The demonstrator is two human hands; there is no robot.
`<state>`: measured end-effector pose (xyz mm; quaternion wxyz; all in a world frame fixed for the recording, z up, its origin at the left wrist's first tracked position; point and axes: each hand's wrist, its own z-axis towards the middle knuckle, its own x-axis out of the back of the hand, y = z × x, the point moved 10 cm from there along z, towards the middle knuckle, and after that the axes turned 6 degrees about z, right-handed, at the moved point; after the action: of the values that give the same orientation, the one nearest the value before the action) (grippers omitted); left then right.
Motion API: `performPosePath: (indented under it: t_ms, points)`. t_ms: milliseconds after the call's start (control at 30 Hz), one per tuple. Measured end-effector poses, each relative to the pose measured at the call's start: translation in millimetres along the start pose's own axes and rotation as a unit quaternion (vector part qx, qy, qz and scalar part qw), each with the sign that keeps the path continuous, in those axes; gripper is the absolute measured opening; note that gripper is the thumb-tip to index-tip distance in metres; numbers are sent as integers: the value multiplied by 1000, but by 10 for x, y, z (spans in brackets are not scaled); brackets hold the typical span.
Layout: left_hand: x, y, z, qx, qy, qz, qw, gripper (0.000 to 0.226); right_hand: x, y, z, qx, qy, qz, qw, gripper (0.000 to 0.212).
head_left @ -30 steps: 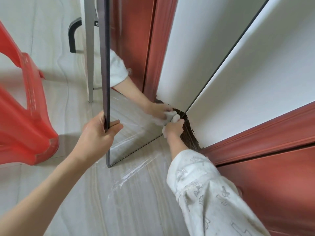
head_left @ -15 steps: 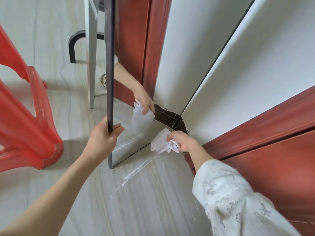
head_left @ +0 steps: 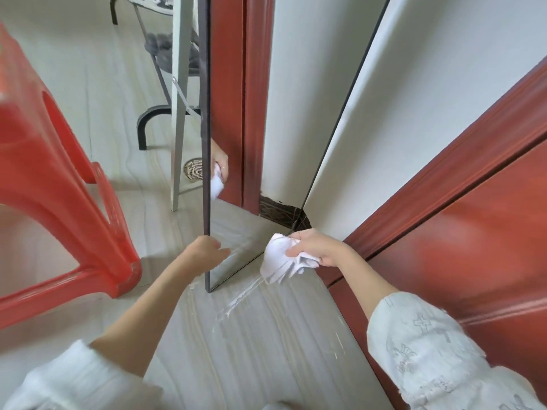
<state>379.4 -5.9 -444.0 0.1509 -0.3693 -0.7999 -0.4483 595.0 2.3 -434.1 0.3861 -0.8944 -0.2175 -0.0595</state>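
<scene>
A tall mirror (head_left: 281,113) stands on the pale floor (head_left: 266,335) near a red stool (head_left: 59,202), its far edge against the wall. The left hand (head_left: 204,253) curls around the mirror's near edge low down. The right hand (head_left: 316,247) clutches a bunched white cloth (head_left: 281,264) just beside the mirror's bottom edge.

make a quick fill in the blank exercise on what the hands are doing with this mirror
1. The right hand holds a crumpled ____ cloth.
2. The left hand grips the dark edge of the ____.
3. The plastic stool on the person's left is ____.

Missing words: white; mirror; red.
</scene>
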Motion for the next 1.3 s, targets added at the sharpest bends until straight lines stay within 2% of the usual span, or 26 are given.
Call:
performPosePath:
  t_ms: [133, 233, 300, 400, 467, 533, 700, 767, 900, 1033, 1167, 1233, 1300]
  points:
    - [-90, 201, -342, -49, -51, -10, 997, 50, -380, -165, -286, 53, -12, -33, 998, 18]
    - [-141, 193, -582, -71, -82, -63, 992, 22, -596, -266, -442, 74, -42, 49, 995, 22]
    - [-59, 111, -701, -67, -80, -107, 989, 19, -693, -332, -541, 88, -40, 72, 993, 23]
    - [219, 38, -878, -59, -49, -107, 991, 25, -846, -405, -686, 106, -11, 32, 994, 21]
    - [408, 31, -998, -59, -31, -90, 994, 13, -947, -447, -759, 114, -6, -3, 994, 13]
    - [594, 20, -1153, -56, -14, -68, 996, 10, -1072, -487, -845, 104, -29, 10, 994, 5]
    - [1210, -101, -1536, -54, 110, -76, 989, 19, -1222, -774, -1081, 114, -38, -38, 992, 19]
    - [1546, -200, -1707, -48, 173, -122, 976, 23, -1302, -940, -1136, 133, -36, -50, 989, 18]
    - [2252, -434, -2085, -41, 275, -229, 933, 24, -1637, -1392, -1258, 184, -37, -159, 969, 18]
    - [2780, -776, -2153, -12, 316, -399, 860, 12, -1902, -2075, -1389, 264, -33, -160, 951, 16]
    - [3192, -1064, -2008, -22, 339, -507, 792, 6, -2161, -2655, -1310, 304, -41, -119, 944, 28]
    - [3401, -1164, -1835, -21, 347, -514, 784, 4, -2287, -2901, -1110, 314, -47, -100, 943, 26]
    - [3524, -1224, -1647, -9, 342, -509, 790, 11, -2339, -3094, -893, 322, -42, -91, 941, 24]
